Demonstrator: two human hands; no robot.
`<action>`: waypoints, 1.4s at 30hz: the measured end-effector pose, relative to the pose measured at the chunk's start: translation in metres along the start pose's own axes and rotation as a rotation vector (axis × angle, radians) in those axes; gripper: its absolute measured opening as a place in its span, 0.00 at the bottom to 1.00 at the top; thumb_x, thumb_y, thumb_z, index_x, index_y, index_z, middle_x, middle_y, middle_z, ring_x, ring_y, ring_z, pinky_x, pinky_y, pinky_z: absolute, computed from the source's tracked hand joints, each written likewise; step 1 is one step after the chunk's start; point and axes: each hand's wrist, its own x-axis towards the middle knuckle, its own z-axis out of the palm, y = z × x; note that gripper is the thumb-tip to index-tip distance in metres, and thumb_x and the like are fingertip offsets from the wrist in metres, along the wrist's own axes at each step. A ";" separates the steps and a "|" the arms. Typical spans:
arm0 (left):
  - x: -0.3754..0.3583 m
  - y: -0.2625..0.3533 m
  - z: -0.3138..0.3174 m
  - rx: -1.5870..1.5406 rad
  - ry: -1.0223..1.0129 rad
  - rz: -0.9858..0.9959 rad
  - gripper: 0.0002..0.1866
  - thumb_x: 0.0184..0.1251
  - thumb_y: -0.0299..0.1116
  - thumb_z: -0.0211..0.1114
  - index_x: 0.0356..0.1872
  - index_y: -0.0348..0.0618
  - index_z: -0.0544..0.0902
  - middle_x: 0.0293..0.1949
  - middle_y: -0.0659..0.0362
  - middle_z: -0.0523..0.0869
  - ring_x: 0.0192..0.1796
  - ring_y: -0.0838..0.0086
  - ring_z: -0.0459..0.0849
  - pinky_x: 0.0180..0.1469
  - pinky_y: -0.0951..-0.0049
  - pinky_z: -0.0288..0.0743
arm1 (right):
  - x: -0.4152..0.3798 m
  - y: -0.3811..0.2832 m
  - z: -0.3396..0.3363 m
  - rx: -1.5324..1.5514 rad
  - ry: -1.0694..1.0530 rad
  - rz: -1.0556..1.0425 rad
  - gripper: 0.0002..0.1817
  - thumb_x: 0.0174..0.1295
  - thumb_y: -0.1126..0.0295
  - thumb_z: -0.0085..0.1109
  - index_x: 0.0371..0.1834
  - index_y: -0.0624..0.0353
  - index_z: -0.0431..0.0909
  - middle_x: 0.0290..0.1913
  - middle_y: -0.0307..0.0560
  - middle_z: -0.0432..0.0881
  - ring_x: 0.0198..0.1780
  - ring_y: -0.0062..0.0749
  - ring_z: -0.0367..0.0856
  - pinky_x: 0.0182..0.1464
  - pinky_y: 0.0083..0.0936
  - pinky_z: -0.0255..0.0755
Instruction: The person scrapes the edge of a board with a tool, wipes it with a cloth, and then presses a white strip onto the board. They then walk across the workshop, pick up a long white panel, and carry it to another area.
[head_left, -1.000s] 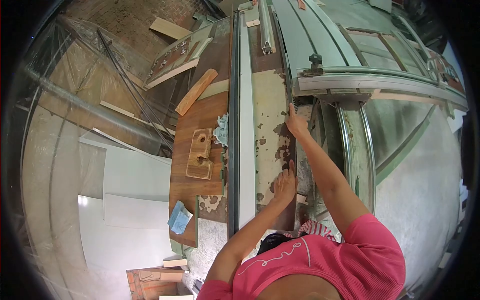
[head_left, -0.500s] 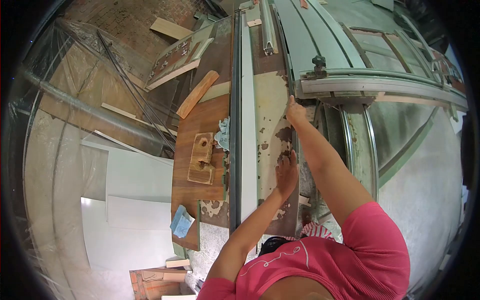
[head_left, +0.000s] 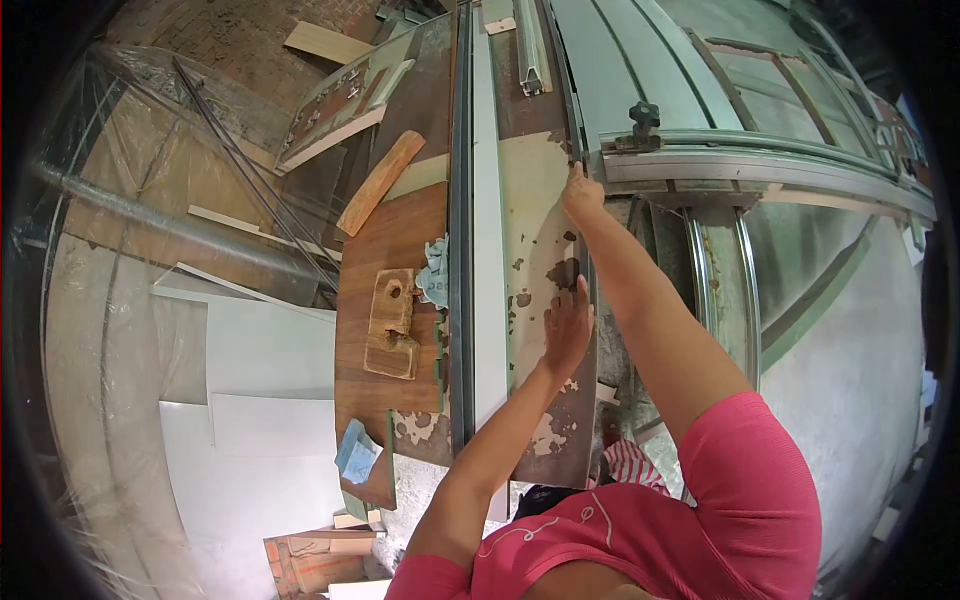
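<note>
My left hand lies on the worn, patchy tabletop with its fingers stretched forward. It rests close to the long dark edge strip on the table's right side. Farther ahead, my right hand is at that same edge, one digit extended forward and the other fingers curled. Whatever those curled fingers hold, if anything, is hidden. A long white strip runs lengthwise left of both hands, beside a dark rail.
On the brown board at left lie a notched wooden block, a wooden piece and a blue-grey cloth. A metal crossbar with a black knob stands right of my right hand. White panels lean at far left.
Both my hands have slid a little forward along the table's right edge. The view has shifted slightly too. The blocks, cloth and white strip look unmoved on the table.
</note>
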 end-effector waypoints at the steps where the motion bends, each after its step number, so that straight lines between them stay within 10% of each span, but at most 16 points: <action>1: 0.005 -0.002 0.002 0.016 -0.017 0.000 0.29 0.53 0.34 0.61 0.57 0.38 0.65 0.33 0.54 0.73 0.35 0.65 0.74 0.31 0.69 0.73 | 0.005 -0.001 -0.002 -0.015 -0.008 0.019 0.31 0.62 0.67 0.39 0.67 0.64 0.42 0.44 0.55 0.79 0.40 0.42 0.81 0.37 0.31 0.74; 5: 0.024 -0.007 0.011 0.052 -0.012 -0.020 0.29 0.53 0.34 0.61 0.57 0.39 0.66 0.32 0.55 0.72 0.35 0.65 0.74 0.31 0.69 0.73 | 0.036 -0.006 0.002 -0.054 -0.002 0.074 0.45 0.56 0.65 0.53 0.68 0.62 0.31 0.45 0.48 0.79 0.37 0.35 0.81 0.28 0.27 0.75; 21: 0.125 -0.033 0.066 0.004 -0.079 -0.065 0.28 0.56 0.31 0.56 0.60 0.38 0.62 0.35 0.53 0.74 0.39 0.64 0.74 0.37 0.66 0.71 | 0.123 -0.034 -0.025 -0.294 0.048 0.166 0.52 0.44 0.64 0.64 0.68 0.62 0.37 0.35 0.36 0.82 0.24 0.25 0.78 0.13 0.23 0.66; 23: 0.141 -0.036 0.074 -0.078 -0.101 -0.102 0.14 0.54 0.29 0.53 0.42 0.38 0.73 0.36 0.51 0.72 0.41 0.58 0.70 0.40 0.61 0.68 | 0.136 -0.035 -0.036 -0.205 -0.027 0.167 0.57 0.39 0.67 0.70 0.68 0.59 0.37 0.41 0.41 0.81 0.33 0.28 0.81 0.24 0.23 0.75; 26: 0.163 -0.041 0.079 -0.021 -0.078 -0.049 0.29 0.54 0.27 0.54 0.60 0.35 0.62 0.36 0.52 0.74 0.40 0.62 0.74 0.37 0.64 0.70 | 0.162 -0.036 -0.036 -0.290 0.046 0.155 0.57 0.38 0.62 0.68 0.68 0.63 0.37 0.28 0.34 0.81 0.22 0.24 0.77 0.13 0.24 0.65; 36: 0.220 -0.049 0.097 -0.022 -0.032 -0.048 0.28 0.51 0.25 0.54 0.58 0.35 0.64 0.36 0.52 0.75 0.41 0.61 0.73 0.39 0.64 0.70 | 0.216 -0.033 -0.049 -0.257 0.088 0.114 0.57 0.38 0.58 0.68 0.68 0.62 0.39 0.27 0.33 0.80 0.20 0.24 0.76 0.13 0.22 0.64; 38: 0.228 -0.051 0.099 0.003 -0.158 -0.048 0.29 0.51 0.26 0.55 0.59 0.35 0.64 0.37 0.52 0.75 0.42 0.60 0.73 0.40 0.64 0.70 | 0.222 -0.033 -0.051 -0.198 0.099 0.101 0.36 0.58 0.67 0.51 0.68 0.55 0.45 0.39 0.38 0.81 0.33 0.30 0.81 0.20 0.28 0.72; 42: 0.243 -0.055 0.106 0.043 -0.057 -0.005 0.28 0.53 0.27 0.54 0.59 0.35 0.63 0.37 0.51 0.75 0.42 0.60 0.73 0.41 0.63 0.69 | 0.233 -0.032 -0.055 -0.255 0.136 0.078 0.34 0.58 0.67 0.51 0.67 0.55 0.48 0.40 0.38 0.81 0.34 0.30 0.81 0.20 0.27 0.72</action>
